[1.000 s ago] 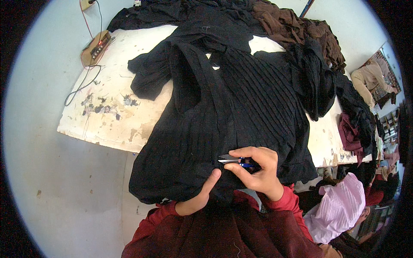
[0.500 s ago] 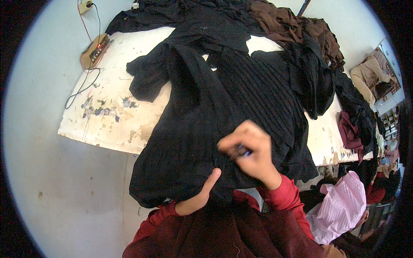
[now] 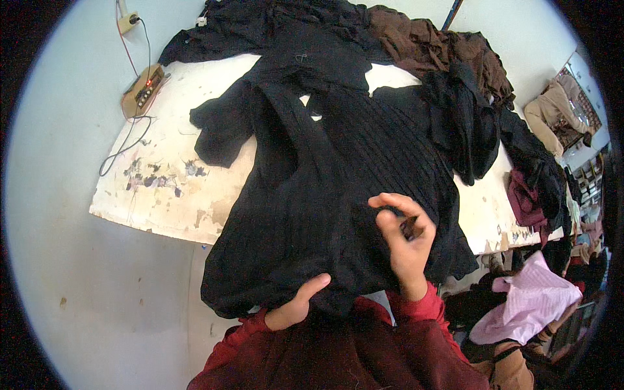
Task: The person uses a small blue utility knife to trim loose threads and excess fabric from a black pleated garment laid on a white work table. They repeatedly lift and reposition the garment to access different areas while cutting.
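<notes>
A black pleated garment [image 3: 312,175] lies spread over the table, its near end hanging over the edge toward me. My left hand [image 3: 296,307] grips that near end, thumb on top; its fingers are hidden under the cloth. Above the garment's lower right part I hold up my right hand [image 3: 409,240], thumb and forefinger apart and the other fingers curled. A small dark object [image 3: 408,228] sits within those curled fingers, too blurred and covered to name.
The worn pale table [image 3: 156,214] carries a small wooden box [image 3: 143,90] with a red light and a cable. Black cloth and brown cloth [image 3: 429,42] are heaped at the back. Maroon cloth [image 3: 526,198] hangs at the right edge. Beyond, someone handles a pink striped cloth [image 3: 523,302].
My right hand has moved right, and its thumb and forefinger have spread apart. My left hand has shifted slightly down and left with the cloth. The pink cloth at the right has changed shape.
</notes>
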The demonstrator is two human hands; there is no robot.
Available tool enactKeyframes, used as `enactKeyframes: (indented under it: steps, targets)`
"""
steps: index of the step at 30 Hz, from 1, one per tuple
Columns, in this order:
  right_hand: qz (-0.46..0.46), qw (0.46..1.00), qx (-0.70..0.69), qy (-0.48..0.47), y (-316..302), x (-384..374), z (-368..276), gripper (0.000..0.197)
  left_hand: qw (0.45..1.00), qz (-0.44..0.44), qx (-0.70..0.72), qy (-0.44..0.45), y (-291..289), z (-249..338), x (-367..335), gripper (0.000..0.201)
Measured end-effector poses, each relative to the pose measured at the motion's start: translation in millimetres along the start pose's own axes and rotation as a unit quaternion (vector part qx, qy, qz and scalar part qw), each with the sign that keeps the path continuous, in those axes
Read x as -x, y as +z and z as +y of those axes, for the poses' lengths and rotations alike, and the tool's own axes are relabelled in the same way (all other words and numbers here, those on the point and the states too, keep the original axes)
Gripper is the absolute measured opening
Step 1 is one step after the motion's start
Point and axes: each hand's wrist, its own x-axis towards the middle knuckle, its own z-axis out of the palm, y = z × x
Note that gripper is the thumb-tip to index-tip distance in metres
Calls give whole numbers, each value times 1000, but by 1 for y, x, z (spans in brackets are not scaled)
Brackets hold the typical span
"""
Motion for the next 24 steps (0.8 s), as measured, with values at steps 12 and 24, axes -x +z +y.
enactKeyframes:
  steps: [12,24]
  targets:
    - [-55,996,-60,24,33,45,21,52,972,-88,203,83,10,25,4,37]
    - [-180,972,104,-105,9,2,-16,39,994,81,65,34,39,44,13,38]
